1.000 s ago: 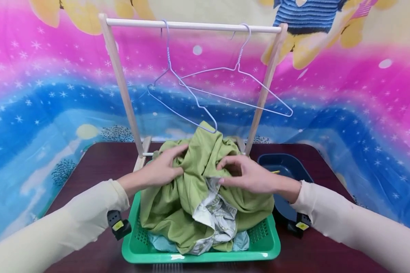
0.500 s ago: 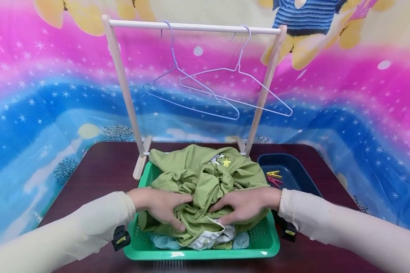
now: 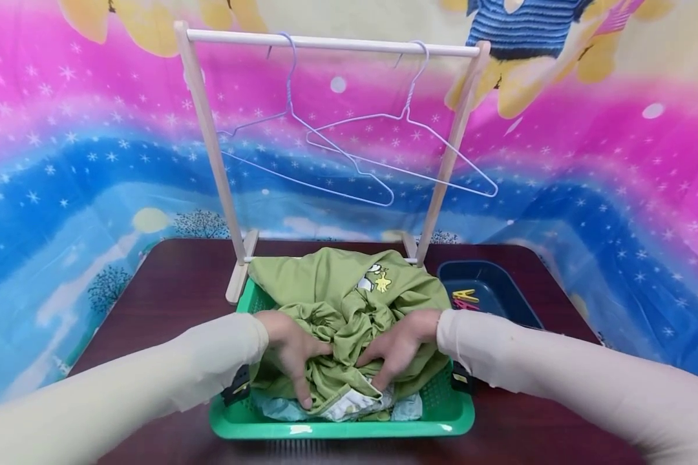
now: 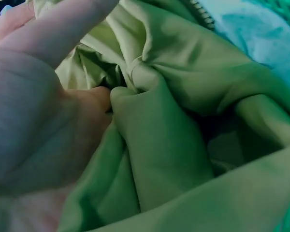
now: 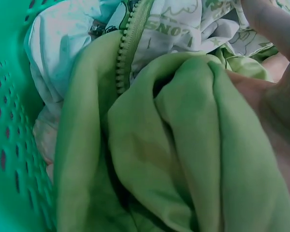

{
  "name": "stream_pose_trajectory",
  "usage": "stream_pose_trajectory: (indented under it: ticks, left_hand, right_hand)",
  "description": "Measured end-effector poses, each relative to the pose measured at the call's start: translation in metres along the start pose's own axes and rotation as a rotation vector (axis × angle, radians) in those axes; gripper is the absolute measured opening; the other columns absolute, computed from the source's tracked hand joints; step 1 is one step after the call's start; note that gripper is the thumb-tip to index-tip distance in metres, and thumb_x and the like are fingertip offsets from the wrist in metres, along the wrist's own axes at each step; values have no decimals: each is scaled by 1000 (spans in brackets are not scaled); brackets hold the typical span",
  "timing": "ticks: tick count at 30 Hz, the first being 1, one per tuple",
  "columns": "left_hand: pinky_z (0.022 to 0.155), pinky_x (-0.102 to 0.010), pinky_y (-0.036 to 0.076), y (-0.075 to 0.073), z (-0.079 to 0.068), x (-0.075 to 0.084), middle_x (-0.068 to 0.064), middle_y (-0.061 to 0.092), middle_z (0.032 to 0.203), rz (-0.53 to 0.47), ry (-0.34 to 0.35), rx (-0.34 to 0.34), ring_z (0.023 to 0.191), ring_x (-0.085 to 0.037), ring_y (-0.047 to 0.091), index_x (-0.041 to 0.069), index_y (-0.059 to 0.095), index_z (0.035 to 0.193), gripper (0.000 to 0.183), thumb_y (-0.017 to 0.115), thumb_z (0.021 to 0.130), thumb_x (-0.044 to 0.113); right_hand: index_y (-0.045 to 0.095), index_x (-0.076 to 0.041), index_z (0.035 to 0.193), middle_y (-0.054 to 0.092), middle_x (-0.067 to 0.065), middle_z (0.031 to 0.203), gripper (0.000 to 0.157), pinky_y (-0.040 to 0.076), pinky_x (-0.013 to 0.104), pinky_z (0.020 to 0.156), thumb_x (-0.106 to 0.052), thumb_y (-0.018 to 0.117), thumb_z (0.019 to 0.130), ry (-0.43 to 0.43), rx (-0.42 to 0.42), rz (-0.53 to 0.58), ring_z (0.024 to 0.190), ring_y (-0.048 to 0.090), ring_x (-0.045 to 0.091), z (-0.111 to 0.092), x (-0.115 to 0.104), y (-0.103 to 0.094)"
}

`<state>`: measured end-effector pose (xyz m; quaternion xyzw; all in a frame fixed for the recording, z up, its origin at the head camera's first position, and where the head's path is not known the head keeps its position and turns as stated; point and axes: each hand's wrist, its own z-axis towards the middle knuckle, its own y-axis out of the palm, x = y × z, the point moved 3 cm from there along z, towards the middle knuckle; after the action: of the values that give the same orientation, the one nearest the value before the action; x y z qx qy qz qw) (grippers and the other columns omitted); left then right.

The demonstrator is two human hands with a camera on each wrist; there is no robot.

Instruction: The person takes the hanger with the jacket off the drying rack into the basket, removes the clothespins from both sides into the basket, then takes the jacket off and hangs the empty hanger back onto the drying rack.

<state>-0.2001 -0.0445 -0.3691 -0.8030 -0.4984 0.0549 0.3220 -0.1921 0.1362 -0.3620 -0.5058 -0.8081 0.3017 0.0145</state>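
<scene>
A green jacket [image 3: 326, 274] lies bunched in a green plastic basket [image 3: 343, 431]. It has a yellow and white cartoon patch, a toothed zipper [image 5: 123, 55] and white printed lining [image 3: 349, 403]. My left hand [image 3: 293, 352] rests on the jacket's left side, thumb and forefinger spread apart. My right hand [image 3: 400, 349] lies against the right side in the same way, its thumb near the lining. Folds of cloth sit between the two hands. The other fingers are mostly hidden by the cloth. Pale blue cloth [image 3: 282, 409] shows beneath the jacket.
Behind the basket stands a wooden rack [image 3: 331, 44] with two wire hangers, a left hanger [image 3: 308, 184] and a right hanger [image 3: 407, 174]. On the right is a dark blue tray [image 3: 500, 294] holding yellow and red clothespins [image 3: 465, 297]. All stand on a dark table [image 3: 151, 284].
The raised jacket has come down into the basket, away from the left hanger, which has swung. Both hands have moved lower, then slightly inward. The patch has come into view.
</scene>
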Motion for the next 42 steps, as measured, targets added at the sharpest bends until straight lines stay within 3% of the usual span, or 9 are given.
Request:
stream_pose_trajectory:
  ticks: [5,15,33,38,42]
  left_hand:
    - [125,-36,26,-9,7,2,8,26,167,57,-12,-67,156,-15,22,38,25,160,100,78,79,62]
    - [125,-36,25,-17,13,5,8,26,167,98,0,-128,157,-15,20,36,26,160,96,73,82,65]
    - [125,-35,24,-12,13,6,9,28,167,79,2,-97,156,-15,22,33,29,159,89,67,86,66]
    - [125,-37,25,-9,10,4,12,28,166,40,-10,-87,157,-15,21,35,29,159,87,64,87,69]
    - [125,-36,24,-7,4,-1,9,29,166,7,47,-38,156,-15,23,28,29,160,86,62,90,66]
  right_hand:
    - [36,-25,158,36,-6,163,67,26,33,124,-47,58,98,-10,-43,-22,153,29,15,5,0,-6]
    - [37,-26,157,40,-6,161,66,28,30,122,-44,59,98,-30,-86,-18,151,32,14,11,1,-6]
    - [35,-28,158,37,-7,162,67,27,32,123,-46,58,98,-30,-72,-46,152,30,14,9,-1,-6]
    - [38,-30,156,40,-8,160,65,29,32,122,-48,58,97,-38,-33,-63,151,33,13,4,-5,-8]
    - [44,-30,153,45,-9,157,60,32,32,121,-48,60,97,-56,36,-75,148,38,13,-4,-10,-14]
